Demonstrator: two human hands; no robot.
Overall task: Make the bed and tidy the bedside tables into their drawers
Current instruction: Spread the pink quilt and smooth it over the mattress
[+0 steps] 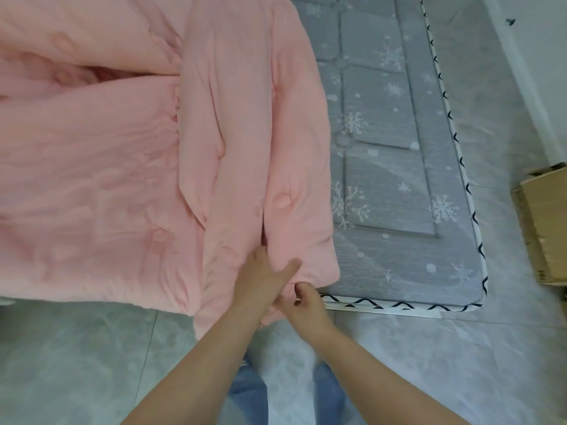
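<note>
1. Quilt (pixel 129 154) fabric is soft pink, thickly padded, with round tufted dimples and puffy ridges; it lies bunched in long folds over the left part of the mattress (pixel 399 167), one fold doubled back on itself.
2. Mattress cover is grey, quilted in rectangular panels, printed with pale snowflakes; its edge carries a white band with a dark zigzag line.
3. Left hand (pixel 260 282) lies on the quilt's near corner, thumb stretched out to the right across the padding, fingers tucked into the crease between two folds just ahead of it.
4. Right hand (pixel 306 305) sits just beside and below the left one, fingers curled, pinching the quilt's lower hem where it hangs over the mattress edge.
5. Both hands touch the same corner; the bulk of the quilt spreads away ahead and to the left of them, while bare mattress lies to the right of the right hand.
6. Floor (pixel 76 363) beneath the forearms is glossy pale marbled tile; blue denim legs show between the arms.
7. Cardboard box (pixel 543 222), brown and flat-sided, stands well off to the right of the right hand, on the floor past the mattress.
</note>
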